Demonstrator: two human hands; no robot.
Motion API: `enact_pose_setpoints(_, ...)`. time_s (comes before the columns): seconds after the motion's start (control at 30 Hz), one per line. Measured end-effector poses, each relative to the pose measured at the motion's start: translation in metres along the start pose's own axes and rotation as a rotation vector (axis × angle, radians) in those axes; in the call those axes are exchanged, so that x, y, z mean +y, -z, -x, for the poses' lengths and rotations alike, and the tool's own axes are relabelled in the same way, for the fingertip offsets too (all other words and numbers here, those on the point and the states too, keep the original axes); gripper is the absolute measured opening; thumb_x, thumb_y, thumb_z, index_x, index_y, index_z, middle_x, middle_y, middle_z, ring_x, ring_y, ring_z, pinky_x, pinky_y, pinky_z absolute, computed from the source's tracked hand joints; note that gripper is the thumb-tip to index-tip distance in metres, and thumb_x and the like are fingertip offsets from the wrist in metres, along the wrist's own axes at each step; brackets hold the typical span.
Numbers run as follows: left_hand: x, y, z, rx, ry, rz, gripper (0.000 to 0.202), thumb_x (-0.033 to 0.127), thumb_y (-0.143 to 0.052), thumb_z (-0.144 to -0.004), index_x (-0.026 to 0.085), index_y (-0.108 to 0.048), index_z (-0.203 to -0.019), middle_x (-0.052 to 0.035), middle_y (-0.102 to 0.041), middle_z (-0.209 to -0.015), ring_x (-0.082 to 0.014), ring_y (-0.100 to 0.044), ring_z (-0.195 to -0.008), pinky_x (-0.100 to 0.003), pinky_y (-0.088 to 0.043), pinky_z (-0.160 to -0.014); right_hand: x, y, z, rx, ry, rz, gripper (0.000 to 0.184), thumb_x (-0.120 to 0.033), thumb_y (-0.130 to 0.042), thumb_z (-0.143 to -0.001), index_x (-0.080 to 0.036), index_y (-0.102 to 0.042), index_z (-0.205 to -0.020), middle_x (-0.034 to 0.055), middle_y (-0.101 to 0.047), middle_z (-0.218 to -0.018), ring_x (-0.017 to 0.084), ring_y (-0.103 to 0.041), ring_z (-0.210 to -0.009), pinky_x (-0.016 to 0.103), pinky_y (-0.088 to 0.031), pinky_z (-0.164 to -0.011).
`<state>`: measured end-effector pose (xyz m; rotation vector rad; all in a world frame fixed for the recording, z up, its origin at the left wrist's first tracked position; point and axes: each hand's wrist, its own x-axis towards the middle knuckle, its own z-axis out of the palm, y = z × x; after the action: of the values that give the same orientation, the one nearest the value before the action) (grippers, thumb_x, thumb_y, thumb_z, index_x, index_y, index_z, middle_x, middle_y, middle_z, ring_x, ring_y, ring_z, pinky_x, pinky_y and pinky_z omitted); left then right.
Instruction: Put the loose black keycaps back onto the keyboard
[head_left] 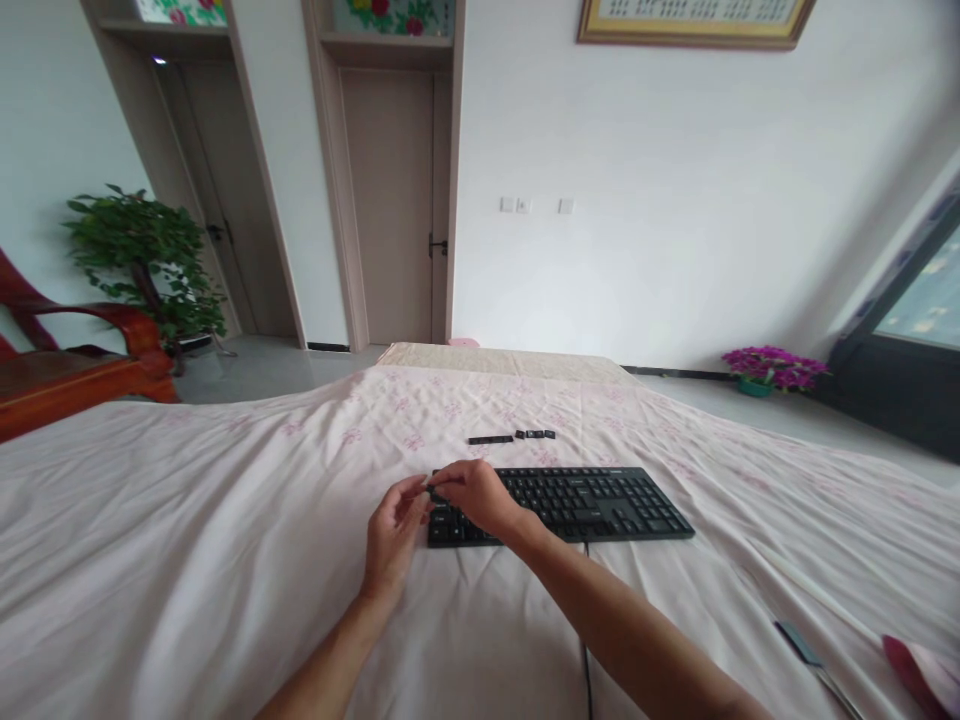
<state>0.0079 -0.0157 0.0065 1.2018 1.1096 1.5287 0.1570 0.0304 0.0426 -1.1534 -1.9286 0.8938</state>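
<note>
Work seemingly on keyboard (559,503), with left hand (397,515) beside right hand (480,495); cannot tell either grip; next, calling for precision.

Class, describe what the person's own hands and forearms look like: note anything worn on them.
The left hand and right hand are ungloved. Both forearms are bare as far as the picture shows, with no sleeve, watch or bracelet visible. Fingers are too small to rule out rings.
</note>
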Motion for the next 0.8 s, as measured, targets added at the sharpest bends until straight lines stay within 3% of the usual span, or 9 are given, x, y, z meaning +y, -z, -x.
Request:
enact_pose_setpoints(0.17, 0.006, -0.009, 0.010, -0.066, 0.066, 0.095, 0.038, 0.040, -0.068, -0.072, 0.012, -0.064, -0.098, -0.0063, -0.068, -0.083, -0.0152, -0.063, -0.070, -0.026, -0.052, -0.065, -0.006, -0.002, 0.032, 0.059, -0.226, -0.389, 0.021, -0.027, -0.063, -0.071, -0.015, -0.071, -0.086, 0.0015, -0.068, -0.069, 0.012, -0.057, -0.056, 0.024, -0.046, -0.054)
enact_pose_setpoints(0.4, 0.010, -0.014, 0.019, -0.059, 0.203, 0.241, 0.036, 0.039, -0.075, -0.065, 0.013, -0.063, -0.086, -0.0016, -0.066, -0.073, -0.0135, -0.063, -0.065, -0.025, -0.052, -0.064, -0.015, 0.001, 0.053, 0.165, -0.213, -0.457, 0.023, -0.030, -0.065, -0.071, -0.016, -0.071, -0.089, 0.0022, -0.068, -0.071, 0.013, -0.059, -0.060, 0.027, -0.049, -0.058)
enact_pose_setpoints(0.47, 0.012, -0.015, 0.021, -0.056, 0.225, 0.280, 0.035, 0.039, -0.075, -0.064, 0.013, -0.063, -0.085, -0.0019, -0.066, -0.074, -0.0144, -0.064, -0.068, -0.026, -0.052, -0.066, -0.015, 0.000, 0.057, 0.221, -0.164, -0.359, 0.024, -0.028, -0.064, -0.072, -0.018, -0.070, -0.093, 0.0035, -0.069, -0.078, 0.015, -0.062, -0.066, 0.028, -0.050, -0.062)
enact_pose_setpoints(0.6, 0.011, -0.019, 0.024, -0.066, 0.229, 0.281, 0.035, 0.041, -0.075, -0.065, 0.013, -0.064, -0.083, -0.0035, -0.067, -0.074, -0.0144, -0.064, -0.068, -0.026, -0.050, -0.066, -0.021, 0.002, 0.067, 0.332, 0.103, 0.034, 0.022, -0.019, -0.061, -0.076, -0.023, -0.072, -0.094, 0.0036, -0.068, -0.090, 0.017, -0.063, -0.082, 0.029, -0.049, -0.076)
enact_pose_setpoints(0.8, 0.010, -0.023, 0.029, -0.100, 0.220, 0.267, 0.031, 0.041, -0.074, -0.066, 0.013, -0.065, -0.076, -0.0031, -0.068, -0.072, -0.0121, -0.061, -0.068, -0.024, -0.047, -0.068, -0.028, 0.007, 0.077, 0.284, 0.260, 0.436, 0.029, -0.016, -0.056, -0.083, -0.025, -0.068, -0.107, 0.0043, -0.067, -0.096, 0.016, -0.061, -0.088, 0.026, -0.047, -0.080)
